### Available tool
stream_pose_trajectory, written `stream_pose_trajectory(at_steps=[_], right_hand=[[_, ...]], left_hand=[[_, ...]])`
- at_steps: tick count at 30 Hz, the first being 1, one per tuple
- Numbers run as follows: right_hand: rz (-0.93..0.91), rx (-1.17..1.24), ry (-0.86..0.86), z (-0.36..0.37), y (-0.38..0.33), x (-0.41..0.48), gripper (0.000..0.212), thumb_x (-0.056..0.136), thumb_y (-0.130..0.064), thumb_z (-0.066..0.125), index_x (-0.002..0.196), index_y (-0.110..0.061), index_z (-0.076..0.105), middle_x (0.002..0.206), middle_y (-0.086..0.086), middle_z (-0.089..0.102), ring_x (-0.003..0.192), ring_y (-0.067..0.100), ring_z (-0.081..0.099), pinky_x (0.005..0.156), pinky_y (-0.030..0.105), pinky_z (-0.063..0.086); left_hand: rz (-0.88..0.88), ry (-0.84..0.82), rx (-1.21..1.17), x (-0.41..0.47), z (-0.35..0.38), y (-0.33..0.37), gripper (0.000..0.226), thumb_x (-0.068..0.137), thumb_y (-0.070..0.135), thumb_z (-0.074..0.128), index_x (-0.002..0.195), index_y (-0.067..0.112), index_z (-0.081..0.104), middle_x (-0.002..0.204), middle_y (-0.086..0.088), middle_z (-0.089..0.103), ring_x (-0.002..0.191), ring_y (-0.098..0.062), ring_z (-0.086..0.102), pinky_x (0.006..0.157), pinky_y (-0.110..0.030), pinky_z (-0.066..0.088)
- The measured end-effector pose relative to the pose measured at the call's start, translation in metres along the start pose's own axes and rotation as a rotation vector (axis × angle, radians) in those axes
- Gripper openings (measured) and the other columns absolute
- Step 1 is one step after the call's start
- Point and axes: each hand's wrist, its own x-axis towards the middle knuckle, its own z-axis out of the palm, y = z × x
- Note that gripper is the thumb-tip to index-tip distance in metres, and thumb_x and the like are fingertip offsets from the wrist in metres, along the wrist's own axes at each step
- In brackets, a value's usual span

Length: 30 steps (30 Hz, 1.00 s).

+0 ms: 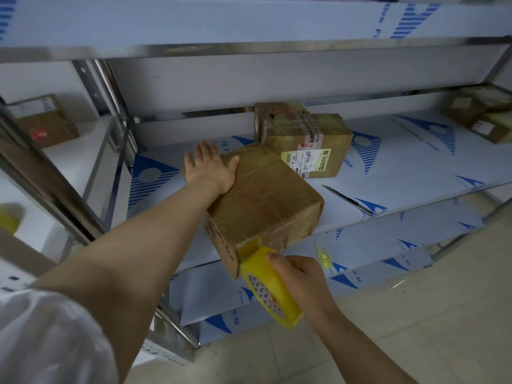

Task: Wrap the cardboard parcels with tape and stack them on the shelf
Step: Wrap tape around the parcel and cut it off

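Note:
A brown cardboard parcel (pixel 263 198) lies tilted at the front of the middle shelf (pixel 415 173), its near corner jutting over the edge. My left hand (pixel 209 167) presses flat on its far left top, fingers straight. My right hand (pixel 297 275) grips a yellow tape roll (pixel 270 286) just below the parcel's near face. A short strip of tape runs from the roll up onto that face. Behind it sit two taped parcels, one with labels (pixel 307 145) and one further back (pixel 273 112).
A box cutter (pixel 347 200) lies on the shelf to the right of the parcel. More parcels sit at the far right (pixel 482 115) and on the left rack (pixel 45 120). A crumpled yellow tape scrap (pixel 322 257) lies on the lower shelf. Tiled floor is at the lower right.

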Motion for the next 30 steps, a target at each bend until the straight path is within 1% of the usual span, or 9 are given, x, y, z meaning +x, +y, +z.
stream_pose_trajectory(at_steps=[4,7,11,16,19,22,24,27,30], right_hand=[[0.006,-0.021,0.000,-0.001,-0.003,0.001,0.044,0.081,-0.046,0.063,0.059,-0.015,0.041,0.055,0.004,0.037,0.051,0.014,0.040,0.052,0.025,0.034],[0.013,0.008,0.009,0.000,-0.003,0.001,0.046,0.083,-0.042,0.063,0.057,-0.016,0.036,0.056,0.004,0.034,0.056,0.015,0.037,0.057,0.029,0.031],[0.028,0.017,-0.009,0.000,-0.006,0.001,0.039,0.083,-0.042,0.064,0.064,-0.013,0.046,0.063,0.009,0.042,0.062,0.017,0.043,0.061,0.030,0.035],[0.040,0.071,-0.018,0.003,-0.008,0.002,0.038,0.083,-0.042,0.064,0.063,-0.013,0.047,0.065,0.012,0.047,0.064,0.020,0.049,0.064,0.033,0.040],[0.026,0.077,-0.019,0.003,-0.011,0.004,0.041,0.082,-0.040,0.064,0.047,-0.021,0.053,0.057,0.002,0.057,0.065,0.017,0.056,0.067,0.034,0.046],[0.023,0.068,0.015,0.005,-0.007,0.007,0.047,0.082,-0.038,0.064,0.041,-0.023,0.048,0.055,0.001,0.053,0.065,0.019,0.053,0.066,0.035,0.043],[0.011,0.042,0.020,0.005,-0.004,0.008,0.046,0.083,-0.039,0.063,0.048,-0.019,0.042,0.057,0.005,0.046,0.064,0.019,0.048,0.064,0.033,0.038],[0.019,0.040,0.000,0.005,-0.004,0.009,0.047,0.082,-0.041,0.064,0.052,-0.020,0.036,0.058,0.006,0.038,0.059,0.016,0.043,0.060,0.031,0.034],[0.023,0.013,0.007,0.006,-0.003,0.011,0.047,0.082,-0.042,0.063,0.054,-0.019,0.034,0.055,0.003,0.035,0.055,0.015,0.038,0.058,0.029,0.031]], left_hand=[[0.050,-0.053,0.002,-0.038,0.014,0.029,0.109,0.076,0.084,-0.001,0.150,0.003,-0.008,0.157,-0.019,-0.011,0.146,-0.031,-0.008,0.116,-0.045,-0.005],[0.092,-0.026,0.008,-0.056,0.018,0.035,0.102,0.083,0.079,0.005,0.149,0.002,-0.012,0.156,-0.020,-0.014,0.146,-0.031,-0.011,0.117,-0.044,-0.005],[0.099,-0.030,0.066,-0.075,0.014,0.039,0.100,0.083,0.077,0.001,0.148,0.002,-0.011,0.156,-0.020,-0.017,0.145,-0.031,-0.013,0.115,-0.044,-0.010],[0.119,-0.094,-0.003,-0.095,0.018,0.044,0.098,0.084,0.076,0.003,0.149,0.005,-0.013,0.156,-0.019,-0.017,0.145,-0.030,-0.015,0.116,-0.043,-0.010],[0.134,-0.038,0.020,-0.104,0.021,0.043,0.103,0.081,0.080,0.000,0.149,0.004,-0.010,0.156,-0.020,-0.015,0.145,-0.031,-0.014,0.115,-0.043,-0.011],[0.136,-0.088,-0.057,-0.105,0.025,0.042,0.099,0.083,0.078,0.003,0.150,0.006,-0.006,0.158,-0.018,-0.010,0.146,-0.030,-0.010,0.116,-0.043,-0.006],[0.095,-0.043,-0.141,-0.089,0.015,0.036,0.095,0.085,0.076,0.006,0.151,0.007,-0.001,0.159,-0.015,-0.003,0.146,-0.030,-0.003,0.117,-0.043,-0.002],[0.044,0.081,-0.040,-0.057,0.006,0.014,0.094,0.087,0.073,0.006,0.151,0.005,-0.003,0.159,-0.015,-0.005,0.146,-0.028,-0.009,0.117,-0.043,-0.005],[-0.005,-0.032,0.054,-0.040,0.010,0.004,0.097,0.086,0.075,0.007,0.151,0.005,-0.006,0.158,-0.017,-0.007,0.146,-0.031,-0.007,0.117,-0.047,-0.005]])
